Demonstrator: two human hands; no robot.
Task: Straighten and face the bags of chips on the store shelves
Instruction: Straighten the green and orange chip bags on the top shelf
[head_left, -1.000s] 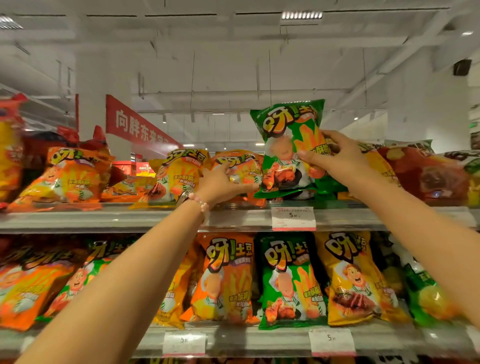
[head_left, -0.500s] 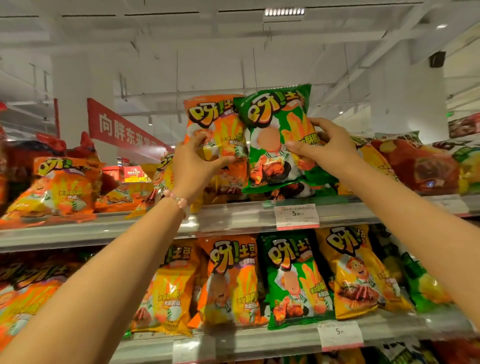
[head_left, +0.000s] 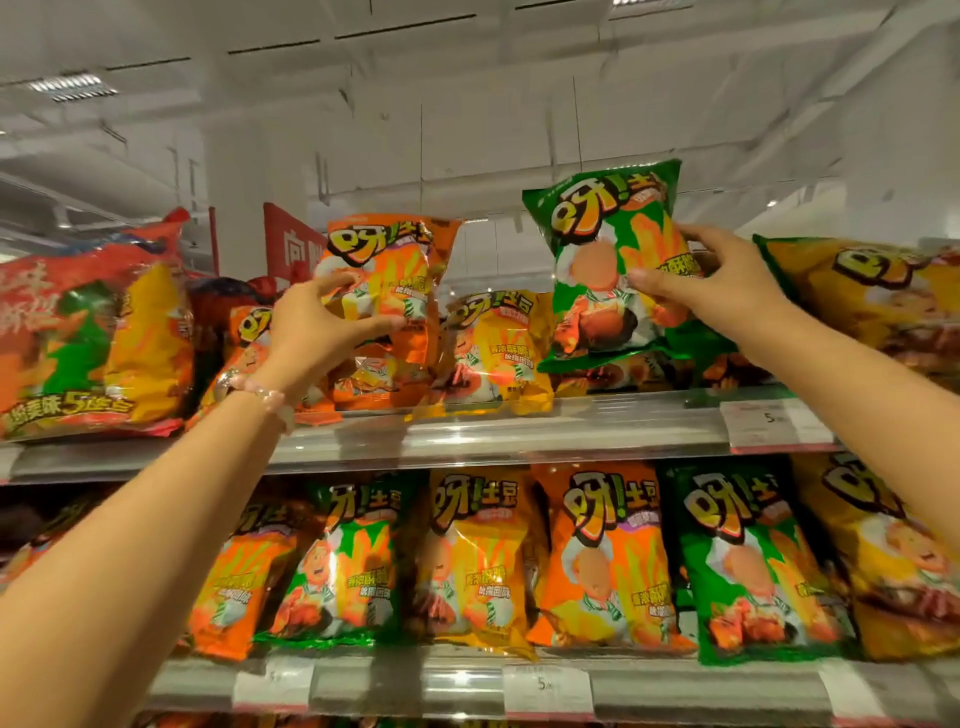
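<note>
The left hand (head_left: 317, 325) grips the orange bag (head_left: 400, 270), with its thumb on the front and its fingers curled round the left side. The right hand (head_left: 727, 288) grips the green bag (head_left: 608, 244) the same way, from the bag's 3 o'clock side. Both bags are up on the top shelf (head_left: 493, 434), standing tall and facing out. The green bag leans a little to the left.

A yellow bag (head_left: 496, 348) sits between them, lower down, and looks slumped.

What could go wrong? The bags are puffy and slippery, so I think either one could flop over when a hand lets go. The green bag seems to sit on other green bags (head_left: 613, 371), so it may slide off. The orange bag's bottom is close to the shelf edge, and a push could send it down onto the lower bags (head_left: 608, 556). Squeezing too hard could crush the chips.

The bottoms of both held bags are hard to see. The fingers behind the bags are hidden. The big red bag (head_left: 88, 322) at 9 o'clock is blurry. The bags at the far right are cut off. The price tags (head_left: 774, 423) are too blurry to read.
</note>
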